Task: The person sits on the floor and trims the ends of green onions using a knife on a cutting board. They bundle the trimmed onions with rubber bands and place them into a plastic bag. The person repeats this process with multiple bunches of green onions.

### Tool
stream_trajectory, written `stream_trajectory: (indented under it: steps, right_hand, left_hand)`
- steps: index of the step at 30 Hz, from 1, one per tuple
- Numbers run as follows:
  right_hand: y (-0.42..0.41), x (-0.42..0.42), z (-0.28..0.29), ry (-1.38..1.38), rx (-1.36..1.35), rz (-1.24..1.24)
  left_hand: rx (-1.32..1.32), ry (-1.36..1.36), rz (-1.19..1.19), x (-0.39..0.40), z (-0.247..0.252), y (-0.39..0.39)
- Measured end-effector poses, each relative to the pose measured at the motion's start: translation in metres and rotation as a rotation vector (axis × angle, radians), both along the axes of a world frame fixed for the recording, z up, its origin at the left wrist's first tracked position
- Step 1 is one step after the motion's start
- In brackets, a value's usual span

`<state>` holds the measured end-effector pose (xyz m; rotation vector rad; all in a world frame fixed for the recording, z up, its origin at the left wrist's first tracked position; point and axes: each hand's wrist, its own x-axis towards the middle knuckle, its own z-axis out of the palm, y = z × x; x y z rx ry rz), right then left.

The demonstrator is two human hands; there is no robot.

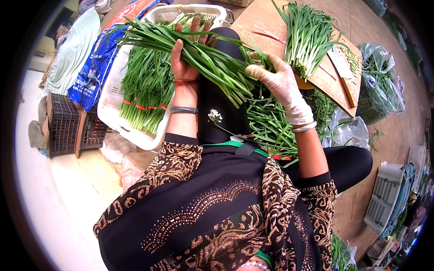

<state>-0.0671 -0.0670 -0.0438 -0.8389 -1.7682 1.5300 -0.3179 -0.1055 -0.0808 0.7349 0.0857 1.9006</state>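
Observation:
My bare left hand cradles a bunch of garlic chives across its palm, the thumb on the near side and the other fingers raised behind. Leaf tips point to the upper left; the pale stem ends slant down to the right. My right hand, in a thin whitish glove, pinches a few chive leaves close to the stem end. Loose chives are heaped on my lap beneath it. A white chive flower on a long stalk sticks out over my black trouser leg.
To the left, a white plastic basket contains chive bundles with red ties. A wooden board at upper right carries a chive pile and a knife. Beyond are a plastic bag of greens and black crates.

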Motion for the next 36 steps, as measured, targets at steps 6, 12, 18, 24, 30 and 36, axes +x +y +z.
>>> stream_trajectory:
  steps: [6,12,18,24,30,36]
  right_hand:
    - [0.011,0.007,-0.009,-0.179,0.170,-0.273]
    - [-0.005,0.104,-0.028,-0.939,0.306,0.142]
    - [-0.024,0.078,0.012,-0.769,0.521,-0.108]
    - [-0.030,-0.019,0.022,-0.522,0.567,-0.041]
    - [-0.037,-0.049,-0.010,-0.403,0.519,-0.127]
    - [-0.032,-0.047,-0.027,-0.066,0.195,-0.252]
  left_hand:
    - [-0.004,0.038,0.004,0.003,0.007,-0.001]
    - [-0.131,0.205,-0.011,-0.009,0.006,-0.018]
    - [-0.234,0.251,-0.016,-0.020,0.007,-0.036]
    - [-0.299,-0.044,0.054,-0.039,0.002,-0.052]
    - [-0.309,-0.122,0.160,-0.037,0.008,-0.054]
    - [-0.270,-0.159,0.030,-0.028,0.015,-0.052]
